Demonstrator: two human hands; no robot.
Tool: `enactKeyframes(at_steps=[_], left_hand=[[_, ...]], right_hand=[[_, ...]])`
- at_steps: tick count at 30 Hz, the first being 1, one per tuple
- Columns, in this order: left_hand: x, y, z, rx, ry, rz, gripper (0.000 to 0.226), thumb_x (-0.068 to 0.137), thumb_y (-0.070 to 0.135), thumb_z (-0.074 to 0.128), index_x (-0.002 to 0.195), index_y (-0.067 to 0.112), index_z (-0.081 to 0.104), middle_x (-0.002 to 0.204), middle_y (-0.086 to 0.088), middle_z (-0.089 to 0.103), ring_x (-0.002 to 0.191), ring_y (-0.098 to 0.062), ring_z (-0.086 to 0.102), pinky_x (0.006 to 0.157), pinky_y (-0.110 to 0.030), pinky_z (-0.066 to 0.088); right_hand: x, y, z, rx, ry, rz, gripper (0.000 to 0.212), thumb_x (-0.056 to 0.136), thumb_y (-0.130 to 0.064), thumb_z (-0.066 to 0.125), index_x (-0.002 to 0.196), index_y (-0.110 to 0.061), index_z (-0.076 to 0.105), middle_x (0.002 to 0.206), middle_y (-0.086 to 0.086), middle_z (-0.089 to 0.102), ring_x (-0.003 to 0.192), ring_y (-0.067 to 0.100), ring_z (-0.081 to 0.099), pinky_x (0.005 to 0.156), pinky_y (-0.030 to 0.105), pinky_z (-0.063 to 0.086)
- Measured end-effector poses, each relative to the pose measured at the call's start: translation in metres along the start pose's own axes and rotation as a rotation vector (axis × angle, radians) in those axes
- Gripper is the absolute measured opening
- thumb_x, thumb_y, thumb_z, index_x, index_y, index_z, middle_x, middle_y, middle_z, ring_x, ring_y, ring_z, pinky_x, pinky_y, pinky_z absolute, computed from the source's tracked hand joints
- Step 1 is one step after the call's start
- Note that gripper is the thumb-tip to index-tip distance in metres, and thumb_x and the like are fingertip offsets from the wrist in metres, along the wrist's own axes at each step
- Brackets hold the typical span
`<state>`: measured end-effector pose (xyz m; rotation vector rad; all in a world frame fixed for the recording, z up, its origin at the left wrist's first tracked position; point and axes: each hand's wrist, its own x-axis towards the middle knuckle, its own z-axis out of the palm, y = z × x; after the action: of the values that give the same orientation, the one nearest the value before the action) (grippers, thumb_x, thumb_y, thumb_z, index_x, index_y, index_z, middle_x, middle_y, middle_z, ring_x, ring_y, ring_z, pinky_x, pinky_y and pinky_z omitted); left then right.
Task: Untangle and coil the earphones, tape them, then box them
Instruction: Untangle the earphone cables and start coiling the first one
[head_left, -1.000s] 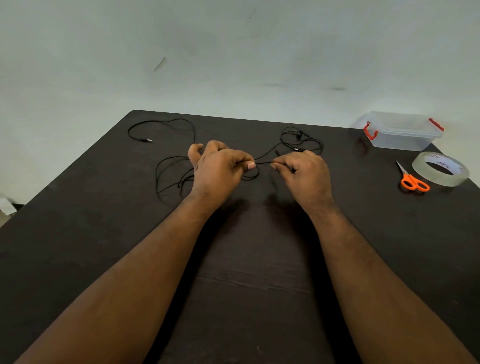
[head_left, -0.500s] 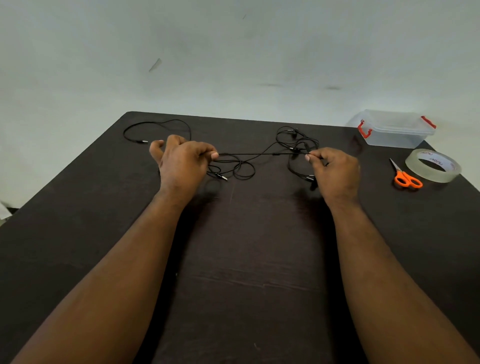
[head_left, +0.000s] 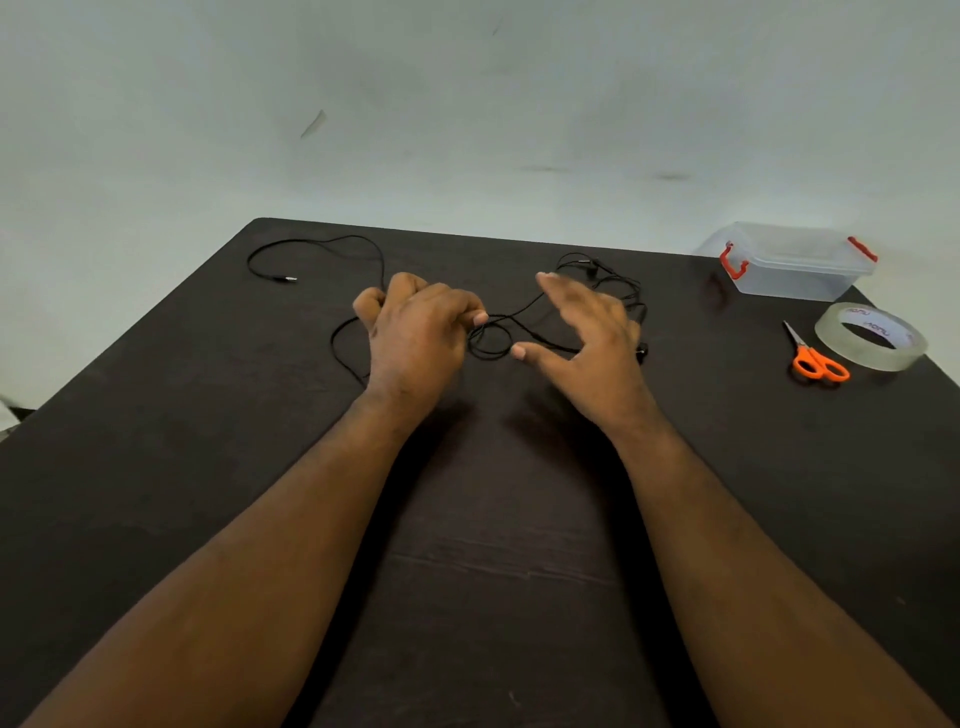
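head-worn camera, looking forward and down, table (head_left: 156, 467) near

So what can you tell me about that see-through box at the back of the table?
The clear plastic box is a small rectangular container that looks like translucent plastic, with a lid on top and a red-orange clip latch at each short end. It stands upright at the far right corner of the dark table, apart from both hands. Nothing touches it; the scissors and the roll of clear tape lie nearer, just in front. Whether anything is inside cannot be told.
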<state>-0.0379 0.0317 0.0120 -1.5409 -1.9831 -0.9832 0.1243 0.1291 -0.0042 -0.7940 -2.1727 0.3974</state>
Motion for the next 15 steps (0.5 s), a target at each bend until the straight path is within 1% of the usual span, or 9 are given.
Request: enactKeyframes(at_steps=[2, 3, 4, 5, 6, 8, 10, 13, 15], left_hand=[[-0.001, 0.005, 0.002, -0.034, -0.002, 0.056, 0.006, 0.084, 0.022, 0.069, 0.081, 0.023, 0.074, 0.071, 0.008, 0.068, 0.086, -0.026, 0.054, 0.074, -0.027, 0.012], [-0.002, 0.006, 0.003, -0.049, -0.005, 0.069, 0.006, 0.084, 0.021, 0.068, 0.082, 0.022, 0.074, 0.072, 0.007, 0.068, 0.085, -0.026, 0.054, 0.074, -0.028, 0.015], [-0.002, 0.006, 0.002, -0.05, -0.006, 0.073, 0.005, 0.083, 0.02, 0.069, 0.082, 0.022, 0.074, 0.071, 0.007, 0.068, 0.084, -0.026, 0.053, 0.074, -0.028, 0.015], [-0.002, 0.005, 0.002, -0.04, -0.009, 0.074, 0.005, 0.083, 0.021, 0.07, 0.082, 0.024, 0.074, 0.071, 0.009, 0.068, 0.084, -0.025, 0.053, 0.073, -0.027, 0.011], [-0.001, 0.006, 0.001, -0.025, -0.028, 0.075, 0.005, 0.085, 0.023, 0.07, 0.082, 0.025, 0.074, 0.072, 0.01, 0.068, 0.086, -0.023, 0.053, 0.071, -0.026, 0.008], [0.001, 0.005, 0.001, 0.001, -0.132, 0.07, 0.01, 0.091, 0.029, 0.064, 0.088, 0.03, 0.073, 0.079, 0.014, 0.068, 0.093, -0.018, 0.049, 0.071, -0.029, 0.008], [0.004, -0.002, -0.001, 0.012, -0.199, 0.017, 0.014, 0.095, 0.034, 0.057, 0.093, 0.033, 0.071, 0.084, 0.017, 0.065, 0.098, -0.013, 0.043, 0.075, -0.032, 0.011], [0.009, -0.022, -0.006, 0.012, -0.191, -0.082, 0.016, 0.096, 0.036, 0.056, 0.095, 0.033, 0.071, 0.082, 0.018, 0.055, 0.095, -0.009, 0.036, 0.08, -0.032, 0.013], [0.01, -0.031, -0.01, 0.025, -0.205, -0.111, 0.016, 0.096, 0.038, 0.055, 0.096, 0.032, 0.07, 0.081, 0.018, 0.05, 0.095, -0.008, 0.033, 0.082, -0.031, 0.012]], right_hand=[[0.0, -0.006, 0.007, 0.176, -0.108, -0.018, 0.059, 0.077, -0.047, 0.07, 0.132, -0.03, 0.058, 0.128, -0.01, 0.062, 0.125, 0.011, 0.051, 0.107, 0.048, 0.035], [0.002, -0.007, 0.008, 0.256, -0.12, -0.014, 0.045, 0.08, -0.041, 0.07, 0.122, -0.026, 0.065, 0.116, -0.009, 0.069, 0.115, 0.006, 0.059, 0.103, 0.047, 0.041], [0.003, -0.006, 0.007, 0.329, -0.108, 0.005, 0.027, 0.084, -0.032, 0.07, 0.11, -0.023, 0.072, 0.101, -0.009, 0.073, 0.1, 0.002, 0.064, 0.094, 0.042, 0.047], [0.003, -0.005, 0.005, 0.388, -0.083, 0.037, 0.014, 0.086, -0.023, 0.07, 0.099, -0.02, 0.075, 0.088, -0.008, 0.072, 0.086, 0.001, 0.065, 0.085, 0.035, 0.05], [0.004, -0.003, 0.002, 0.411, -0.05, 0.058, 0.008, 0.087, -0.018, 0.07, 0.093, -0.017, 0.075, 0.082, -0.008, 0.07, 0.079, 0.002, 0.064, 0.078, 0.029, 0.05], [0.005, 0.004, -0.002, 0.347, -0.029, 0.049, 0.008, 0.086, -0.015, 0.07, 0.091, -0.013, 0.076, 0.08, -0.009, 0.067, 0.078, 0.005, 0.063, 0.074, 0.021, 0.049], [0.005, 0.011, -0.005, 0.306, -0.049, 0.051, 0.007, 0.087, -0.016, 0.07, 0.09, -0.013, 0.076, 0.082, -0.007, 0.068, 0.081, 0.006, 0.063, 0.074, 0.021, 0.049], [0.009, 0.024, -0.015, 0.199, 0.004, 0.025, 0.008, 0.088, -0.019, 0.069, 0.088, -0.015, 0.075, 0.083, -0.009, 0.068, 0.082, 0.007, 0.064, 0.075, 0.023, 0.049], [0.01, 0.03, -0.02, 0.105, 0.025, -0.012, 0.01, 0.089, -0.022, 0.067, 0.088, -0.016, 0.075, 0.079, -0.01, 0.065, 0.078, 0.009, 0.061, 0.071, 0.025, 0.047]])
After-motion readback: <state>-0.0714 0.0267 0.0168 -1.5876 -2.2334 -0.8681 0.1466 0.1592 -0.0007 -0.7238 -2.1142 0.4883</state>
